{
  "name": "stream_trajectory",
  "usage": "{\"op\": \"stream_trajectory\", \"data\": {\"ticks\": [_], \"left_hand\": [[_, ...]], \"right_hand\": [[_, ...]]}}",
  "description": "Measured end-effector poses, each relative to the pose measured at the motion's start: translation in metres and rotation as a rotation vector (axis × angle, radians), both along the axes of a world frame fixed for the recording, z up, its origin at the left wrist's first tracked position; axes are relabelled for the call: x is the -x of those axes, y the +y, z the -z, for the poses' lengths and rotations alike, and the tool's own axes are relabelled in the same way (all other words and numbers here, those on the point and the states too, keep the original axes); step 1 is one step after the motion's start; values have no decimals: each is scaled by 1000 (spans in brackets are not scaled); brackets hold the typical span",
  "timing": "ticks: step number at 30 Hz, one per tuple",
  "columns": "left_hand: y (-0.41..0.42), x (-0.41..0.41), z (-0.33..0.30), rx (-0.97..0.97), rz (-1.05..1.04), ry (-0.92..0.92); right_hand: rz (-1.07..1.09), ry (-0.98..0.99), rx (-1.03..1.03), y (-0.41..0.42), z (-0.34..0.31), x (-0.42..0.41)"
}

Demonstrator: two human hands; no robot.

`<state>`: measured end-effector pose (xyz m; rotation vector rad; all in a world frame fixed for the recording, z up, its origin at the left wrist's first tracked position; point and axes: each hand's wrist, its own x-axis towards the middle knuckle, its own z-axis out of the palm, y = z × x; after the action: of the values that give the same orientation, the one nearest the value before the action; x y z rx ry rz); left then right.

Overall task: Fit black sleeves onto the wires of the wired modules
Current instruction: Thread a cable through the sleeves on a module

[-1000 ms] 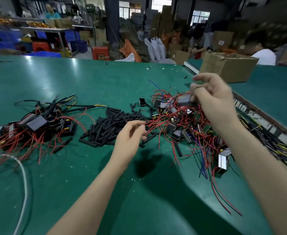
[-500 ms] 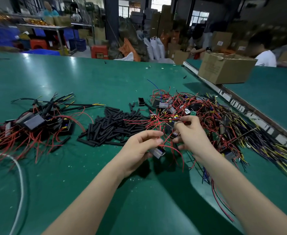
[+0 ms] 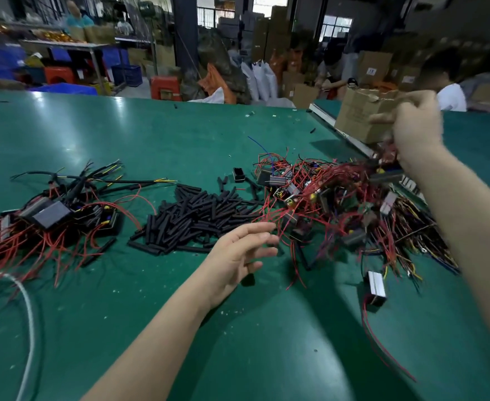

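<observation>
since half a second ago the right hand (image 3: 414,125) has risen from the tangle to well above it, up by the cardboard box (image 3: 362,117), and the left hand (image 3: 238,256) has let go of the small module it pinched and drawn back a little. the right hand is blurred; its fingers curl and red wires trail down from under it into the heap, so it seems to grip a bunch of them, though what exactly it holds cannot be told. the left hand hovers low with its fingers spread and relaxed, holding nothing, fingertips just beside the nearest red wires.

the unsleeved wired modules (image 3: 339,204) lie in one tangled heap under the right arm, too knotted to count. one silver module (image 3: 376,287) lies apart at the heap's near edge. the black sleeves (image 3: 191,218) form one loose pile between the two heaps, far too many to count, with a few strays near a small black cap (image 3: 239,175). a second heap of modules (image 3: 49,218) sits at the left. all rest on the green table (image 3: 122,134). a white cable (image 3: 29,314) curves along the left edge.
</observation>
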<state>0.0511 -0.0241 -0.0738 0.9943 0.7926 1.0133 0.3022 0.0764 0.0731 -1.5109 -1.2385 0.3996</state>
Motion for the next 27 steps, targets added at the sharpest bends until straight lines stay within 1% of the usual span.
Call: {"op": "stream_trajectory", "data": {"ticks": [2, 4, 5, 7, 8, 10, 12, 13, 16, 17, 19, 21, 23, 25, 26, 27], "left_hand": [[0, 1, 1, 10, -12, -2], [1, 2, -1, 21, -29, 1], [1, 2, -1, 26, -44, 1], [2, 4, 0, 35, -79, -14], [2, 5, 0, 41, -88, -21], [3, 6, -1, 43, -96, -26], [3, 7, 0, 50, -99, -32], [3, 8, 0, 57, -95, -33], [3, 7, -1, 56, -75, -38], [3, 8, -1, 56, -72, -40], [2, 8, -1, 57, -72, -34], [2, 8, 0, 57, -76, -29], [2, 7, 0, 58, -83, -19], [3, 7, 1, 60, -92, -9], [2, 6, 1, 58, -96, -4], [2, 6, 1, 53, -99, 1]], "right_hand": [[21, -83, 4, 4, -4, 1], [41, -44, -66, 9, -3, 4], [45, -73, -67, 11, -1, 7], [-9, -331, 133, 13, 6, 15], [12, -427, 196, 15, 10, 14], [134, -577, 199, 14, 20, 7], [108, -757, 259, 10, 33, 1], [75, -795, 284, 8, 41, -1], [-30, -650, 330, 4, 60, -3], [-33, -656, 351, 5, 63, -2], [96, -797, 340, 3, 57, -5], [207, -884, 264, -6, 47, -10], [217, -871, 135, -21, 40, -13], [139, -868, -18, -40, 42, -10], [65, -874, -48, -52, 46, -8], [-1, -887, -35, -64, 53, -8]]}}
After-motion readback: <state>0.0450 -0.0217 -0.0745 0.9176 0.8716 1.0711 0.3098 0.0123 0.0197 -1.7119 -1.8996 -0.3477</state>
